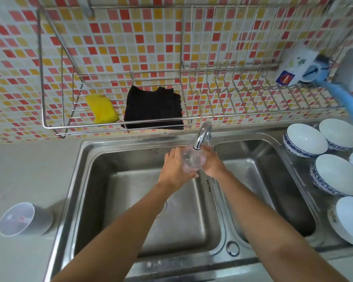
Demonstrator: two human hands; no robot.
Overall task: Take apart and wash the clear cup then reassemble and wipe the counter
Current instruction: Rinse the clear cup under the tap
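mosaic-tiled kitchen, steel sink [86,180]: both hands, left hand [174,168] and right hand [211,162], wrap the clear cup [192,159] under the faucet [202,135] at 12 o'clock. its other part [22,218] waits at 8 o'clock; washing looks underway, reassembly and wiping remain.

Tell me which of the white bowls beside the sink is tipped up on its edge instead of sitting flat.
The nearest bowl, at the bottom right by the sink's front corner. It leans on its edge, opening facing sideways; the others sit upright, openings up.

head cam | looks forward-down | close over sink [84,180] | wall rack [114,127] ahead
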